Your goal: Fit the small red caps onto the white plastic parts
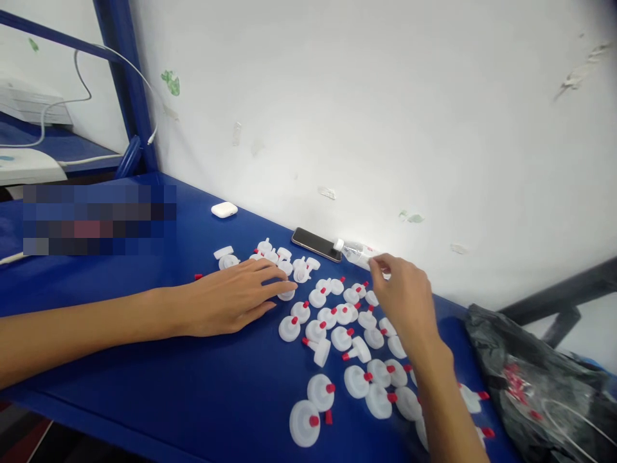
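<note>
Many white round caps with spouts lie across the blue table, most with red tips, such as this white cap (304, 423). My left hand (236, 292) rests palm down over the far-left cluster, fingers stretched out, touching or just above a white cap (286, 294). Above the right part of the spread is my right hand (402, 292), thumb and forefinger drawn together in a pinch. Whatever sits between those fingertips is hidden or too small to name. Beyond them lies a clear plastic bottle (357, 253), partly covered by the hand; contact with it is unclear.
A dark phone (315, 244) lies near the wall under the bottle's neck. Left of it sits a white earbud case (224, 209). A black plastic bag (506, 379) with red pieces stands at the right. Blue frame posts (126, 83) and a white cable rise at the left.
</note>
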`<state>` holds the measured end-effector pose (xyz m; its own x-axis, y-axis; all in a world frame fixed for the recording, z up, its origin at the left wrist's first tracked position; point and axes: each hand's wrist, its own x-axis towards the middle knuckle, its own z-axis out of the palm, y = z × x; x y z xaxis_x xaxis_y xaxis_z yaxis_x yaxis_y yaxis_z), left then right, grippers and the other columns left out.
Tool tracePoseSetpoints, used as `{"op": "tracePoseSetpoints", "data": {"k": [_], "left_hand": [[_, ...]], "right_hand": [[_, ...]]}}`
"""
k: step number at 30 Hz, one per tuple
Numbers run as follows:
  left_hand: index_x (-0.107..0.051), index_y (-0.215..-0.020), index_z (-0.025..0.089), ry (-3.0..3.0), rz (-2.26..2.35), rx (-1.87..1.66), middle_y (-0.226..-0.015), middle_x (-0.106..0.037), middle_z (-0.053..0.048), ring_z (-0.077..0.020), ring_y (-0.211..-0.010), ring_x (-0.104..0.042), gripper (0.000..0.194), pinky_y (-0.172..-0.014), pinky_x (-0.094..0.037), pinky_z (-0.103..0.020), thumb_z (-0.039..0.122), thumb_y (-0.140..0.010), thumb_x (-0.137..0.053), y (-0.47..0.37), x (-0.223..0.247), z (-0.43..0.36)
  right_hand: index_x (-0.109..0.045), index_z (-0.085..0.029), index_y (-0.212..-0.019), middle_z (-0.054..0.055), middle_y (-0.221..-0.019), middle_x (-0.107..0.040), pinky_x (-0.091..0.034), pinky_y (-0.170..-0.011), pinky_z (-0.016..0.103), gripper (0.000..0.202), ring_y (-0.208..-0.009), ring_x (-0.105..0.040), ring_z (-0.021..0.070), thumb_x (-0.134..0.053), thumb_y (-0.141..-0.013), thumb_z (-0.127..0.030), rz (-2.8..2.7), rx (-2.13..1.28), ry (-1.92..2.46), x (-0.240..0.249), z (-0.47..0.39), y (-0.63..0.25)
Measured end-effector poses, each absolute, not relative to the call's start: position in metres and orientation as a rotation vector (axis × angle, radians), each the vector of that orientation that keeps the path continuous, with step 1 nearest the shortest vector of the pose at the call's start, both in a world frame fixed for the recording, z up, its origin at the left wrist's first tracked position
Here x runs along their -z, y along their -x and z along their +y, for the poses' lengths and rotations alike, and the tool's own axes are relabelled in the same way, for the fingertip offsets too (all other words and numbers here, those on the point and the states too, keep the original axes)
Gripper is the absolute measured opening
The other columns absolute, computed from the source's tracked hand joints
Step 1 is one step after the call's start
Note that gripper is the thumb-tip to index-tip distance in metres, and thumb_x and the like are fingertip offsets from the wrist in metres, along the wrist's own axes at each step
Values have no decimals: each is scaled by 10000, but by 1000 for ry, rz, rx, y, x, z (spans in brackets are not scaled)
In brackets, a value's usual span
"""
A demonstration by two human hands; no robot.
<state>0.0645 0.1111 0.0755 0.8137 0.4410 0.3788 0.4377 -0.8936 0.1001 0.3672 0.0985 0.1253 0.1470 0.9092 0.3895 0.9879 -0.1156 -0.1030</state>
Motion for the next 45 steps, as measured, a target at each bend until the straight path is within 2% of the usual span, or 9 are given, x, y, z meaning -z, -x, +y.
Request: {"op": "tracePoseSetpoints", "data": {"k": [6, 13, 17, 21, 25, 28, 35, 41, 45], "left_hand": [[-608, -1315, 229, -3004, 727, -658, -1182, -651, -94, -249, -1049, -628, 320, -978, -510, -397, 217, -996, -599, -64, -73, 112], [-650, -1117, 232, -2951, 673, -634, -1055, -676, -39, -207, -953, -618, 127, -868, -470, -329, 209, -1003, -598, -63, -69, 115], [-662, -1129, 220, -2989, 662, -600, -1014, -685, -38, -210, -924, -609, 161, -832, -463, -331, 172, -977, -637, -63, -68, 116], [-682, -1186, 208, -2974, 652, -656, -1051, -708, -51, -231, -1016, -593, 219, -894, -469, -350, 156, -977, -640, -63, -68, 116], [-705, -1155, 207, -2939, 635, -681, -1046, -728, -43, -229, -1012, -581, 194, -908, -461, -353, 147, -986, -630, -63, -70, 116], [-708, -1132, 198, -2928, 622, -690, -1050, -724, -42, -206, -958, -606, 175, -887, -439, -343, 137, -987, -630, -63, -70, 116], [-713, -1118, 185, -2927, 609, -743, -1059, -701, -44, -180, -875, -594, 196, -835, -414, -312, 91, -974, -621, -62, -70, 114], [-692, -1164, 189, -2915, 602, -778, -1101, -692, -47, -186, -920, -583, 220, -861, -424, -307, 96, -988, -597, -63, -70, 114], [-697, -1119, 195, -2894, 598, -791, -1104, -691, -39, -189, -933, -594, 154, -886, -427, -313, 151, -978, -650, -64, -70, 112]], "right_hand": [[-715, -225, -1221, 93, -1217, -750, -478, -1023, 484, 303, -1192, -625, 298, -462, -1070, -293, -2220, 33, 1382, -111, 89, -313], [-725, -193, -1207, 90, -1228, -757, -468, -1038, 505, 281, -1212, -614, 305, -486, -1058, -195, -2390, -51, 1443, -99, 88, -303], [-738, -201, -1139, 69, -1152, -780, -471, -1024, 479, 258, -1137, -648, 280, -496, -1049, -191, -2354, -63, 1443, -101, 88, -307], [-690, -199, -1263, 90, -1219, -756, -470, -1052, 490, 312, -1182, -644, 279, -446, -1069, -220, -2290, -21, 1478, -102, 88, -307], [-531, -156, -1502, 107, -1540, -569, -338, -1220, 540, 460, -1494, -419, 300, -350, -1103, -293, -2333, -39, 1546, -98, 88, -307], [-405, -161, -1595, 71, -1646, -438, -250, -1270, 570, 529, -1579, -266, 296, -259, -1120, -342, -2380, -129, 1630, -94, 88, -311], [-559, -133, -1469, 140, -1403, -671, -397, -1161, 558, 470, -1391, -524, 331, -309, -1101, -286, -2333, 160, 1730, -93, 95, -321], [-452, -135, -1567, 93, -1643, -438, -318, -1244, 514, 517, -1553, -327, 298, -278, -1116, -320, -2420, 64, 1620, -90, 97, -323], [-556, -143, -1483, 87, -1521, -596, -305, -1245, 497, 493, -1537, -361, 284, -266, -1120, -308, -2452, -14, 1620, -89, 99, -322]]}}
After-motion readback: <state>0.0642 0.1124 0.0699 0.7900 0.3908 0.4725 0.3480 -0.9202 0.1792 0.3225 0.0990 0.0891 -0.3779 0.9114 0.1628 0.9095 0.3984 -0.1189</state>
